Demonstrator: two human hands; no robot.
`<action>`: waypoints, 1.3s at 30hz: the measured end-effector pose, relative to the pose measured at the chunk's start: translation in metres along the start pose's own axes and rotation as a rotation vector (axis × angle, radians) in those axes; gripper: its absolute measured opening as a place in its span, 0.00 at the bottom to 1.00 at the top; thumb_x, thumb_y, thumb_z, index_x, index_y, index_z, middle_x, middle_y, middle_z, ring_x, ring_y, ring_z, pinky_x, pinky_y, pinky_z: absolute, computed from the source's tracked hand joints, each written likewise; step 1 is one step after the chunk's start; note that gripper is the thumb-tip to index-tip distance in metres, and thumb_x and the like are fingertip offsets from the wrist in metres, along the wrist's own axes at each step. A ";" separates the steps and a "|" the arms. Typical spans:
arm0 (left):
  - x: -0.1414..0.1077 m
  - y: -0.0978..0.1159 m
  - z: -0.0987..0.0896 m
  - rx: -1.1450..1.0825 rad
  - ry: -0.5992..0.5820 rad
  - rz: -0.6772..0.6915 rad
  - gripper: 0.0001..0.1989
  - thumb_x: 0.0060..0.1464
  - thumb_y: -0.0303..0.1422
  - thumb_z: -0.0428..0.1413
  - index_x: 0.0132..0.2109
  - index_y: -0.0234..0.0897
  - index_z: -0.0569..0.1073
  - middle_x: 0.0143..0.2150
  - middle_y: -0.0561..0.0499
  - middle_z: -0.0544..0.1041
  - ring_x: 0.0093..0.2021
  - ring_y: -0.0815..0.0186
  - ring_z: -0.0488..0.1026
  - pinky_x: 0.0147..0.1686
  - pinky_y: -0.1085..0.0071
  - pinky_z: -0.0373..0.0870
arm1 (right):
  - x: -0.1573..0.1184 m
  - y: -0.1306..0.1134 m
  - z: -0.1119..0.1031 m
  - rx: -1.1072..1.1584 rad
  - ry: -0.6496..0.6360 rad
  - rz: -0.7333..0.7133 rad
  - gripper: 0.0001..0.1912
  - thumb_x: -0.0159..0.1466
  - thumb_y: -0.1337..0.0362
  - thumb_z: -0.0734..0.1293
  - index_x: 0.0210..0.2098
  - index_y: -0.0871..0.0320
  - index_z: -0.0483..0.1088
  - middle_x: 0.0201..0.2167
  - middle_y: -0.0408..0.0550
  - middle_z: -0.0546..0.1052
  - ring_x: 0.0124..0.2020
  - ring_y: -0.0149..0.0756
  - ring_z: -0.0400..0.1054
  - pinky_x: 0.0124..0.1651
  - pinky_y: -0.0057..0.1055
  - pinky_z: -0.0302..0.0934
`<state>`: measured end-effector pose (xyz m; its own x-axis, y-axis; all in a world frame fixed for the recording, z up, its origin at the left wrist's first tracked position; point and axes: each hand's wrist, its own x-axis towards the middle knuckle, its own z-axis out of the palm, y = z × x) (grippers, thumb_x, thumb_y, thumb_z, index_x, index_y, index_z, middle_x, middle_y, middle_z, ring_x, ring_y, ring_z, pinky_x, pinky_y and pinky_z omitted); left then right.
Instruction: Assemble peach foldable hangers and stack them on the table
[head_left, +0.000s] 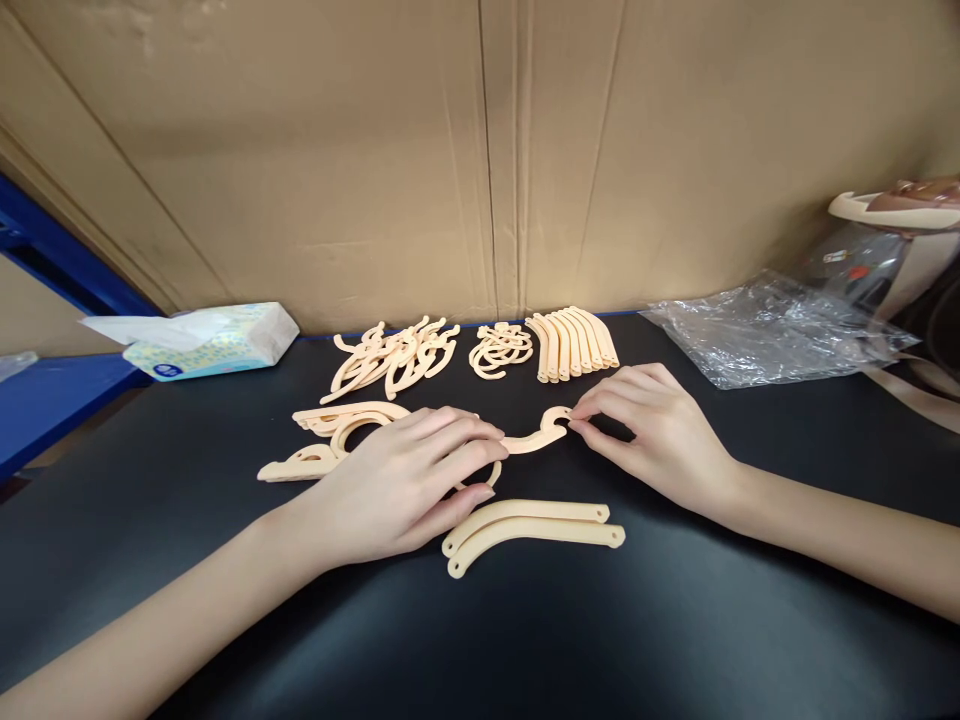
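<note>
1. Pinching one end of a cream hook piece (pixel 531 441) between thumb and forefinger, my right hand (pixel 664 430) is clamped on it near the middle of the black desk (pixel 637 630).
2. My left hand (pixel 409 480) has its fingertips at the hook piece's other end, thumb and forefinger apart; whether it grips anything I cannot tell.
3. A thin curved piece (pixel 496 474) shows beside my left fingertips, partly hidden by them.
4. Nearer me, two curved bars (pixel 540 528) lie side by side.
5. Left of my left hand, and partly behind it, I see a cluster of cream pieces (pixel 300 467).
6. Beyond my hands, left to right, sit a pile of hooks (pixel 352 372), a pile of curved pieces (pixel 501 350) and a row of bars (pixel 574 345).
7. Farther out are a tissue pack (pixel 225 345) at left, a clear plastic bag (pixel 765 330) at right, and cardboard (pixel 375 150) behind.
</note>
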<state>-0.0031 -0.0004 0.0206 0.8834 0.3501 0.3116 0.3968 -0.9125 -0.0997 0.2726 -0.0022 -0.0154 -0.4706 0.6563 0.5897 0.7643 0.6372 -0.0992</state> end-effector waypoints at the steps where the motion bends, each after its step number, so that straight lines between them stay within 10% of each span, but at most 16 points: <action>1: 0.000 0.000 0.001 -0.013 -0.017 -0.017 0.14 0.67 0.33 0.45 0.55 0.36 0.69 0.52 0.45 0.75 0.50 0.61 0.71 0.45 0.67 0.68 | 0.000 0.000 0.000 -0.013 -0.002 0.000 0.05 0.65 0.67 0.65 0.32 0.56 0.71 0.30 0.43 0.78 0.35 0.36 0.69 0.44 0.37 0.56; 39: -0.001 -0.001 0.014 0.044 -0.165 -0.104 0.26 0.67 0.45 0.42 0.62 0.32 0.64 0.64 0.44 0.66 0.63 0.55 0.61 0.60 0.56 0.59 | 0.000 0.000 0.002 -0.225 -0.077 -0.104 0.11 0.69 0.68 0.59 0.37 0.58 0.73 0.36 0.46 0.80 0.40 0.38 0.71 0.51 0.41 0.55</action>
<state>-0.0013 0.0034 0.0072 0.8646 0.4749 0.1638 0.4951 -0.8609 -0.1170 0.2720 -0.0012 -0.0175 -0.5776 0.6262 0.5237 0.7846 0.6029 0.1444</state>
